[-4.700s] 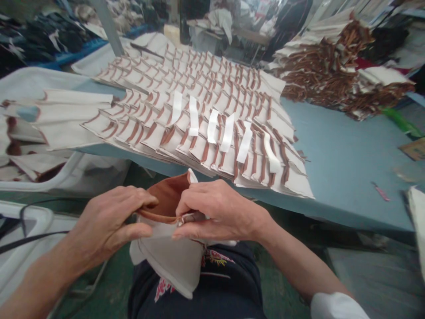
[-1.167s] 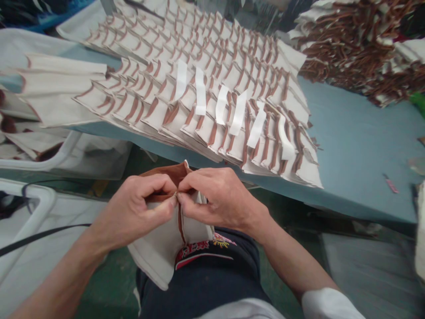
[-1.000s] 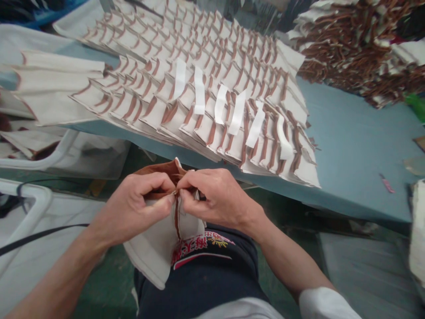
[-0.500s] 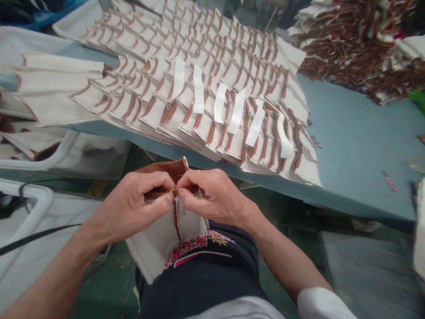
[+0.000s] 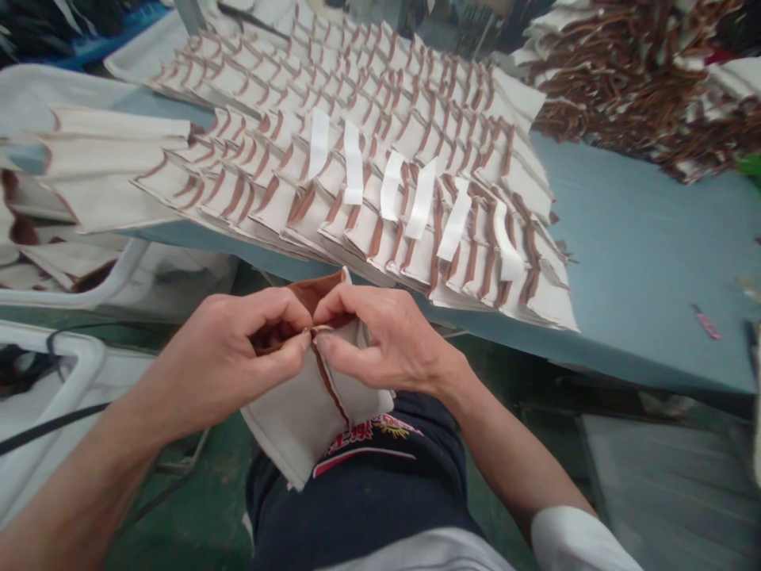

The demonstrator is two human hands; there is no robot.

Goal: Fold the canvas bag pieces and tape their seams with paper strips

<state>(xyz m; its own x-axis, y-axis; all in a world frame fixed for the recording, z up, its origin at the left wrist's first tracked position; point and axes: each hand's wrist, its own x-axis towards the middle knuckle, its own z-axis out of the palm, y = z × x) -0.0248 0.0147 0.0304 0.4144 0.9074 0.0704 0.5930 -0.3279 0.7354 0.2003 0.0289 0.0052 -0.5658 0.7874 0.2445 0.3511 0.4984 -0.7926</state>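
Observation:
In front of my waist I hold a sewn fabric piece [image 5: 291, 428], cream outside with a brown lining and a brown seam down its middle. My left hand [image 5: 250, 349] pinches its upper edge, just left of the seam. My right hand [image 5: 380, 341] pinches the same edge right beside it, thumb and forefinger closed. The two thumbs almost meet at the seam top. Behind my fingers the piece gapes and shows its brown inside. My fingertips hide the exact spot being gripped.
A blue-grey table [image 5: 624, 262] carries overlapping rows of similar cream-and-brown pieces [image 5: 369, 166], with white strips [image 5: 422, 198] on top. A tall pile of brown-and-cream pieces [image 5: 642, 71] stands back right. White bins [image 5: 112, 277] are at left. A small pink item [image 5: 705, 321] lies on the table.
Both hands have risen slightly with the fabric piece. Its lower part has swung to the right and tilted, and the seam now slants. Both pinches stay closed.

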